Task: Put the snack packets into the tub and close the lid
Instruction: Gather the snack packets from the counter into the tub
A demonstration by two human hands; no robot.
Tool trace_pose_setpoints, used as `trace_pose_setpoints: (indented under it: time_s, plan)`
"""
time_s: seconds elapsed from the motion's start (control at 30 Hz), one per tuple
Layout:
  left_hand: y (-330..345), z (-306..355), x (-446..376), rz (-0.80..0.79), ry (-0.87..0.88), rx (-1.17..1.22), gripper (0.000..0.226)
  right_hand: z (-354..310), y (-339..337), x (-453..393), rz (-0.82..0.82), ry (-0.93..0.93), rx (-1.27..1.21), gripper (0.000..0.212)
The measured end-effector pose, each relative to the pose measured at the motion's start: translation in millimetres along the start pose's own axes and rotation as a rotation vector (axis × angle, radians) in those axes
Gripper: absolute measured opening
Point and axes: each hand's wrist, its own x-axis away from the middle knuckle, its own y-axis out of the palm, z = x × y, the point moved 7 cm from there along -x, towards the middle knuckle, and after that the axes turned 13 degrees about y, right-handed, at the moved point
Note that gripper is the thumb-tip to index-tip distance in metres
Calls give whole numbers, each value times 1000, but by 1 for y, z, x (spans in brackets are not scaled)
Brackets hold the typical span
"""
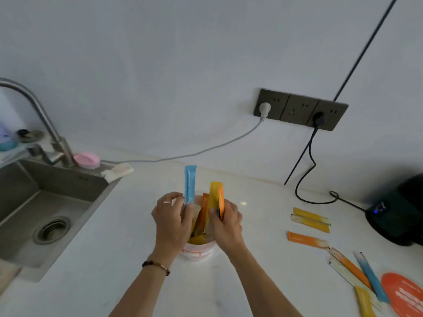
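A white tub [198, 253] with orange print stands on the counter in front of me, with several stick packets upright inside it. My left hand [170, 219] pinches a blue packet [190, 185] that rises above the tub's rim. My right hand [226, 221] grips yellow and orange packets [216, 196] over the tub. Loose packets lie to the right: two yellow ones [311, 219], an orange one [307, 240], and a pile of several more [364, 277]. The orange lid [404, 294] lies flat at the lower right.
A steel sink [43, 207] with a tap [39, 115] sits on the left, a pink dish [87, 160] behind it. A wall socket strip [299, 109] feeds two cables across the counter. A black appliance [398, 213] stands at the right edge.
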Motion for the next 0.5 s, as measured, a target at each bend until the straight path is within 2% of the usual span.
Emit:
trace_pose_setpoints:
  time_s: [0.07, 0.1, 0.2, 0.23, 0.3, 0.37, 0.43, 0.5]
  plan:
    - [3, -12, 7, -16, -46, 34, 34, 8, 4, 1, 22, -50, 136, 38]
    - [7, -16, 9, -40, -83, 99, 28, 12, 3, 0, 28, -65, 171, 37]
    - [24, -15, 11, -117, -106, 153, 16, 17, -10, -9, 70, -63, 213, 5]
    - [32, -9, 10, -156, -82, 144, 15, 19, -18, -13, 87, -50, 227, 7]
    - [50, 7, 6, -271, -28, 100, 20, 21, -30, -19, 50, 8, 325, 10]
    - [65, 21, 3, -413, 29, -56, 35, 27, -40, -20, -17, 92, 516, 17]
    - [74, 30, 5, -531, 56, -144, 46, 30, -50, -22, -70, 113, 543, 21]
    - [67, 36, 2, -458, 53, -69, 42, 28, -64, -24, -43, 76, 410, 28]
